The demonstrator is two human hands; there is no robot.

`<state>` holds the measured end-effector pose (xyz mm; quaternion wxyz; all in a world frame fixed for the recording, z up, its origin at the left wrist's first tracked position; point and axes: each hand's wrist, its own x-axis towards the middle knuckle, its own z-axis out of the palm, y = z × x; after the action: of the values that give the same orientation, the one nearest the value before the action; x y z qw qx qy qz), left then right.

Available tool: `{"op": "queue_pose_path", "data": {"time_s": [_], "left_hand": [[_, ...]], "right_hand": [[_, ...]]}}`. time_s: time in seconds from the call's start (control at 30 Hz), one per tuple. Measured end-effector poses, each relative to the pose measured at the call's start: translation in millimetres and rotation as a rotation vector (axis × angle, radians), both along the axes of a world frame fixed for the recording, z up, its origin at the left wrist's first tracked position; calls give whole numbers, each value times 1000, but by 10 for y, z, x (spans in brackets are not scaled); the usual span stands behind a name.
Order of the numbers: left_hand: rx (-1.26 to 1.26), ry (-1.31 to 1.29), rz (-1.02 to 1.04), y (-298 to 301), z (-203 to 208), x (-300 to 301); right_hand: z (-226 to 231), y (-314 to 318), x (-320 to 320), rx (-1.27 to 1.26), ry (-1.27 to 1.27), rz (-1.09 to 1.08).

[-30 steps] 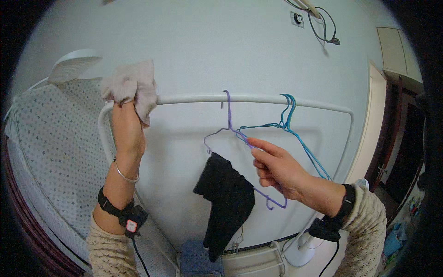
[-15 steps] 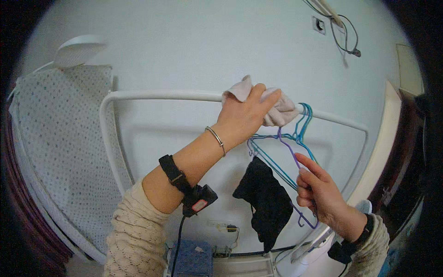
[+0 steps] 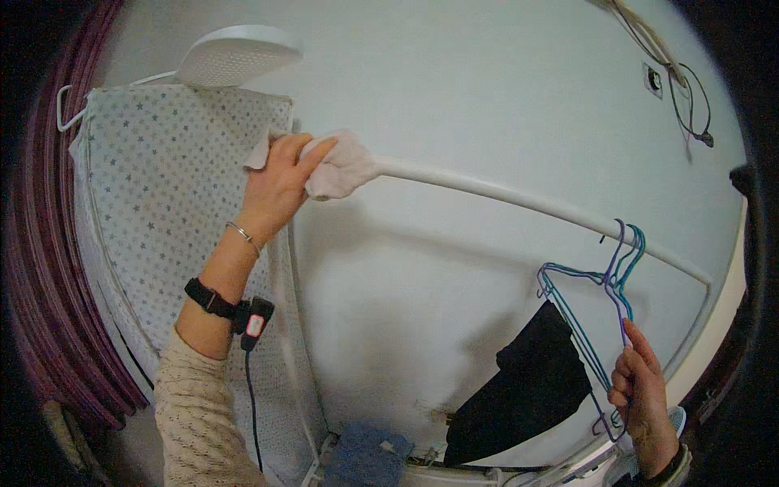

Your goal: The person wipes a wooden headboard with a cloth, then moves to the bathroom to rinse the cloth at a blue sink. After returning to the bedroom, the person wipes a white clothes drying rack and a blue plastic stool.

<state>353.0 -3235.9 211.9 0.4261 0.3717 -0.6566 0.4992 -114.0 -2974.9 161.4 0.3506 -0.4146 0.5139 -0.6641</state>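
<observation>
A pale cloth point(image 3: 345, 162) is wrapped round the white rail point(image 3: 487, 188) near its left bend. My left hand point(image 3: 276, 183) is closed over this cloth, pressing it round the tube. Towards the right end of the rail hang several blue and purple clothes hangers point(image 3: 608, 280), their hooks over the tube. My right hand point(image 3: 641, 390) grips the right side of the hangers, index finger pointing up along a purple one. A black cloth item point(image 3: 527, 381) hangs down beside the hangers; how it is fixed is unclear.
At left stands a tall panel with a star-patterned cover point(image 3: 178, 187), a white perforated piece point(image 3: 239, 61) above it and a purple curtain point(image 3: 53, 243) beyond. A wall socket point(image 3: 652, 80) and a dangling cable point(image 3: 690, 114) are upper right. Low down sits a blue item point(image 3: 365, 458).
My left hand has slid the cloth leftward along the rail, away from the hangers. The view has turned left. My right hand still grips the hangers.
</observation>
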Motion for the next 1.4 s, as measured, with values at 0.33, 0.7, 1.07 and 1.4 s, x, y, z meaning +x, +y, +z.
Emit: {"op": "queue_pose_path", "data": {"time_s": [0.33,0.7,1.07,1.4], "left_hand": [[606,646,-590,-59,279,39],[851,1111,-1120,-287,188,229],[460,823,-698,-707,-2077,466],[754,950,-506,188,-2874,111]], "right_hand": [[-33,-23,57,-25,44,-84],[-79,-122,179,-60,53,-173],[-197,-198,204,-123,115,-107],[-168,-78,236,-93,115,-117]]}}
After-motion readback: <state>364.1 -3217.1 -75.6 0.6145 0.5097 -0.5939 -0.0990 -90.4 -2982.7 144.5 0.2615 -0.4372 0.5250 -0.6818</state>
